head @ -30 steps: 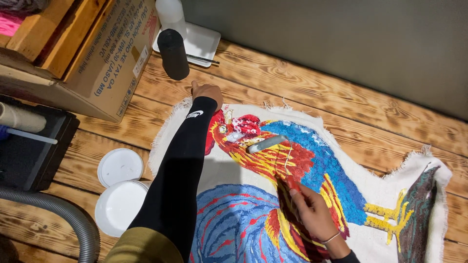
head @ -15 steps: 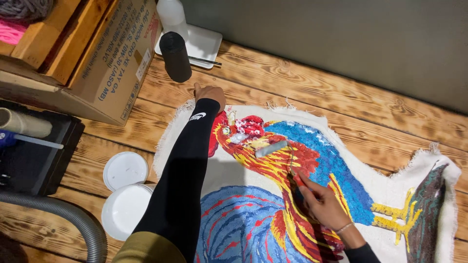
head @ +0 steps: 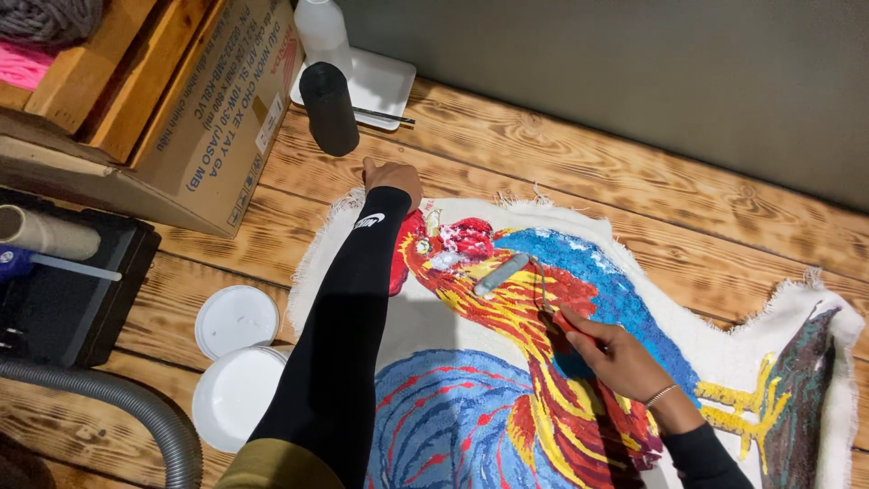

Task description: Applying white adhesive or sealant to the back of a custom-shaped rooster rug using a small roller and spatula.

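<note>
- Two hands work the rooster rug (head: 507,398): your left hand (head: 395,178) presses its far edge flat, fingers curled, clamping nothing.
- Your right hand (head: 615,353) is closed on a small roller (head: 503,273) over the red neck.
- Most tufting looks filled.
- White tub (head: 233,395), near left, looks empty beside its lid (head: 237,320).
</note>
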